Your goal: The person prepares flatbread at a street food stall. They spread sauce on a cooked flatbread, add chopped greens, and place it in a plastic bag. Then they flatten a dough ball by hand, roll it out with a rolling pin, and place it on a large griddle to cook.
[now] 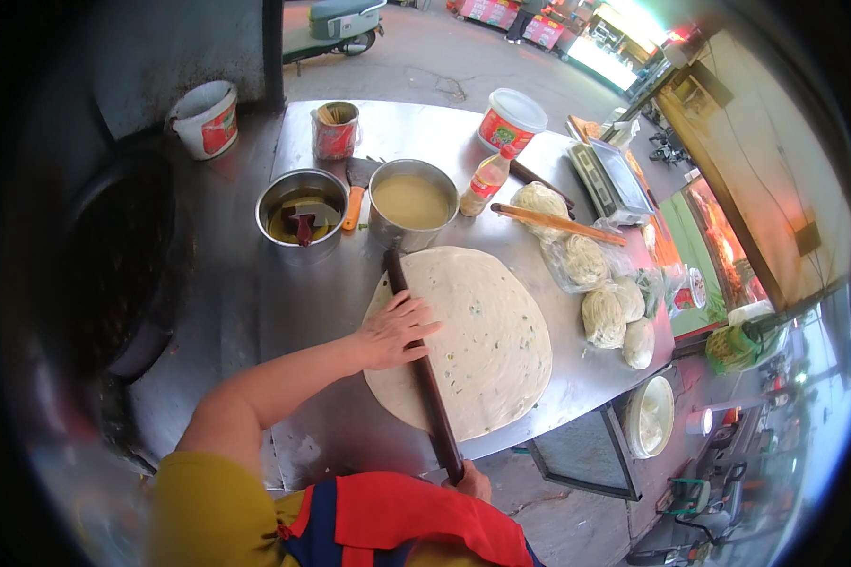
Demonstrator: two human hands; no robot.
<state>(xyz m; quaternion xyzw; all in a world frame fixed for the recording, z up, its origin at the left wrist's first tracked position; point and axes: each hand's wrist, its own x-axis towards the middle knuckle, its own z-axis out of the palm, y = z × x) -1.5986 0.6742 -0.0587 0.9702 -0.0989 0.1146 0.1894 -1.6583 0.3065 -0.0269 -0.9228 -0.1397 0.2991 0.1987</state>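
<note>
A large round of flattened dough with green flecks (482,347) lies on the steel table (326,418). Across its left part runs a dark wooden rolling pin (434,404). My left hand (399,332) rests on the pin's upper half with the fingers spread and pointing right. At the pin's near end, by the table's front edge, my right hand (474,482) is wrapped around it, partly hidden by the red apron. Just beyond the dough stands a steel pot of pale batter-like liquid (411,202); left of that is a steel pot of oil (302,216) with a dark red utensil in it.
An orange-handled scraper (354,205) lies between the pots. Bagged dough portions (603,312), a thin wooden stick (560,223), a bottle (487,181), a lidded tub (512,120) and a scale (610,181) are at the right. A large dark pan (120,262) sits left.
</note>
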